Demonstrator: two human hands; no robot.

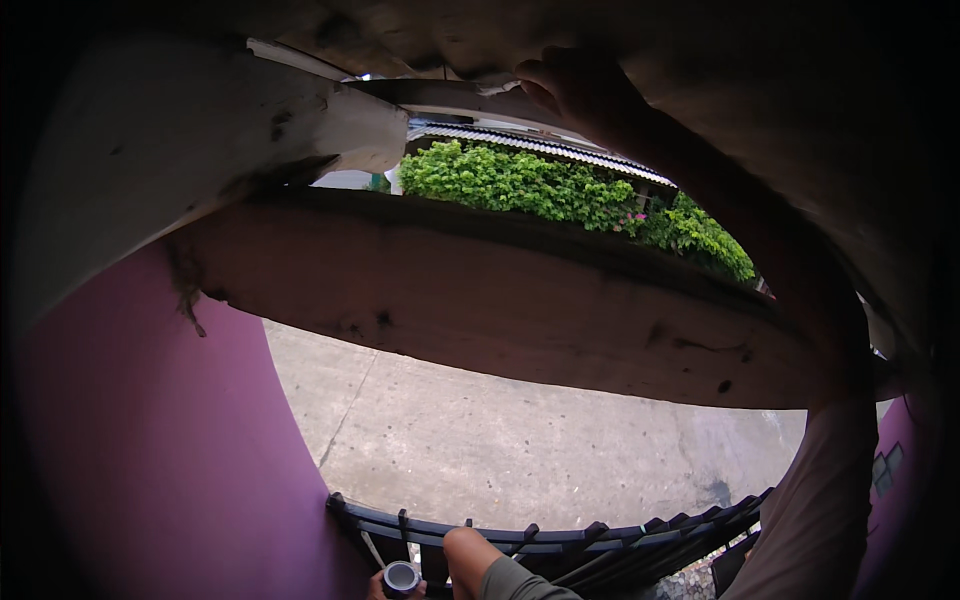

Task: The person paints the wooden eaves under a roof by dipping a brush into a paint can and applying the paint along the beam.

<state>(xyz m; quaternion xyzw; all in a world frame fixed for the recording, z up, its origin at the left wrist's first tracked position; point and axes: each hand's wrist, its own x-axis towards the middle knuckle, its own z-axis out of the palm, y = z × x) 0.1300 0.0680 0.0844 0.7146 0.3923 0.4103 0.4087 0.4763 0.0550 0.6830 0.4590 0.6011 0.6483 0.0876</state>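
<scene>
My right arm reaches up on the right, and my right hand (572,88) is raised to the dark underside of the roof. Its fingers are bent together beside a small whitish scrap (498,88) at the roof's edge; deep shadow hides what they hold, if anything. Low in the view, my left hand (376,586) is wrapped round a small round cup (401,576) with a pale rim and grey inside. Only a few of its fingers show. Beside the cup is a bent bare limb (470,552) with a grey-green cloth edge; knee or elbow, I cannot tell.
A wide reddish-brown wooden beam (500,300) crosses in front of me. To the left stand a pink-purple wall (170,430) and a stained white post (340,130). Below runs a black metal railing (600,540) above concrete ground (540,450). Green bushes (520,185) grow beyond.
</scene>
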